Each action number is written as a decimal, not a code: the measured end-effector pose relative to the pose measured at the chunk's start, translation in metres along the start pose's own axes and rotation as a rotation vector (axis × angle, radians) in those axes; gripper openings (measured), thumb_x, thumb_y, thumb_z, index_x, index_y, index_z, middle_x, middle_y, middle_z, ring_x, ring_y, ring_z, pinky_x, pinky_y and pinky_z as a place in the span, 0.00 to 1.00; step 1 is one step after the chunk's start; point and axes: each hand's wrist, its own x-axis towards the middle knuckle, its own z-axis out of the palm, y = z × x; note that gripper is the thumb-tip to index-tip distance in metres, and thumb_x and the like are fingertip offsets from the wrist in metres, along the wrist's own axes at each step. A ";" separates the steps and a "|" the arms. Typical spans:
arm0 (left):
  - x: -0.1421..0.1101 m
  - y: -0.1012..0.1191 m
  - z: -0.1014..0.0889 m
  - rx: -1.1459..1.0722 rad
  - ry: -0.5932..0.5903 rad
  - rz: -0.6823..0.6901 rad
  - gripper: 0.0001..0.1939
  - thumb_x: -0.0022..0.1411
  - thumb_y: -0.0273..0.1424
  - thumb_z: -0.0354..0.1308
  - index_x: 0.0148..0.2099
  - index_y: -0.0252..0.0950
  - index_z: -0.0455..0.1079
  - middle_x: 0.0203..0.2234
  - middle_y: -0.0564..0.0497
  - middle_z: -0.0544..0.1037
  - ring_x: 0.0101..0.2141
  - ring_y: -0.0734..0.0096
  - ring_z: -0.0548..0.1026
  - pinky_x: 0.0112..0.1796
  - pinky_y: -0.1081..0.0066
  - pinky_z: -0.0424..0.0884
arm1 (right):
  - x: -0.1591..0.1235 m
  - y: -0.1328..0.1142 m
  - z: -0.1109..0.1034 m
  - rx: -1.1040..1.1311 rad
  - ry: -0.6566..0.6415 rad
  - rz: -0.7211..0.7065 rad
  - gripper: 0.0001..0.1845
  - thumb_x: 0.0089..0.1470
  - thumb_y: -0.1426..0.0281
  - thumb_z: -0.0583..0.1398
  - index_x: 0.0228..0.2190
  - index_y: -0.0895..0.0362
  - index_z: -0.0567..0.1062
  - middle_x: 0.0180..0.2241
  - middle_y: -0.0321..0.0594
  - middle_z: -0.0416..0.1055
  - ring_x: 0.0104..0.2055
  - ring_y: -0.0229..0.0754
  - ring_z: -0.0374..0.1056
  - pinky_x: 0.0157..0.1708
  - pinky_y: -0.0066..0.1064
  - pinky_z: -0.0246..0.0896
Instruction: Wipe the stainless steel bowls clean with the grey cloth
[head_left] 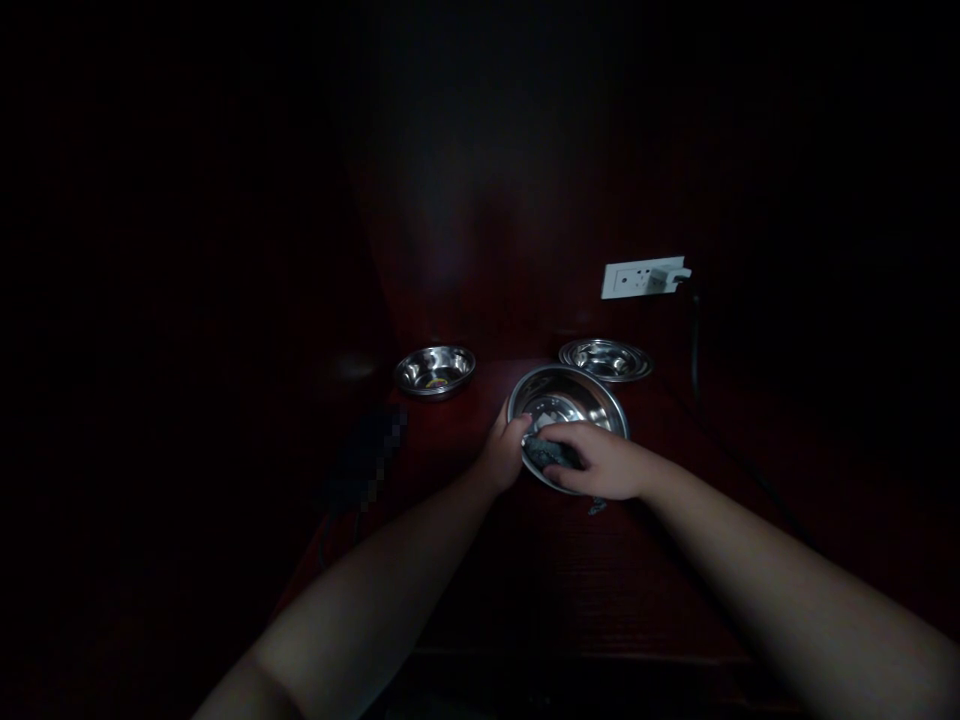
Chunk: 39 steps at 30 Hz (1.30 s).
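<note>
A shiny metal bowl (600, 405) is tilted toward me over the dark red tabletop. My left hand (504, 450) grips its left rim, with the thumb over the edge. Inside the bowl, my right hand (600, 460) is closed on a dark grey-green cloth (551, 452) pressed against the inner wall near the rim. A small bit of similar patterned cloth (597, 507) shows below the right hand, under the bowl's edge. Something pale, perhaps a label or a reflection, shows on the bowl's bottom.
Another metal bowl (435, 372) stands at the back left, and stacked metal dishes (634, 365) lie at the back right. A white wall socket (634, 280) holds a plug with a dark cable (695, 350) hanging down. A dark object (360, 455) lies at left. The surroundings are very dark.
</note>
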 end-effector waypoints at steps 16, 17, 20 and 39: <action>0.005 -0.017 -0.005 -0.096 -0.027 -0.048 0.16 0.54 0.32 0.50 0.44 0.33 0.68 0.46 0.46 0.73 0.49 0.61 0.68 0.50 0.63 0.62 | 0.001 0.000 0.001 -0.008 0.012 -0.007 0.08 0.48 0.72 0.57 0.34 0.59 0.71 0.29 0.38 0.69 0.31 0.39 0.63 0.33 0.31 0.59; 0.005 -0.017 -0.005 -0.099 -0.025 -0.056 0.15 0.54 0.32 0.50 0.44 0.33 0.68 0.46 0.46 0.73 0.49 0.61 0.68 0.50 0.63 0.62 | 0.001 0.000 0.001 -0.009 0.008 -0.010 0.09 0.47 0.72 0.57 0.34 0.59 0.71 0.30 0.38 0.69 0.31 0.39 0.63 0.33 0.31 0.59; 0.004 -0.015 -0.005 -0.089 -0.026 -0.059 0.15 0.54 0.32 0.50 0.42 0.32 0.68 0.46 0.45 0.73 0.49 0.60 0.68 0.50 0.63 0.62 | 0.001 0.000 0.001 -0.002 0.004 -0.012 0.08 0.47 0.73 0.56 0.34 0.59 0.71 0.29 0.38 0.69 0.31 0.38 0.63 0.33 0.31 0.59; 0.004 -0.015 -0.004 -0.113 -0.021 -0.028 0.16 0.54 0.31 0.50 0.45 0.33 0.67 0.45 0.46 0.73 0.48 0.61 0.69 0.50 0.63 0.61 | 0.001 0.000 0.001 -0.001 0.016 -0.004 0.08 0.48 0.72 0.56 0.34 0.59 0.71 0.30 0.38 0.70 0.32 0.39 0.64 0.34 0.30 0.59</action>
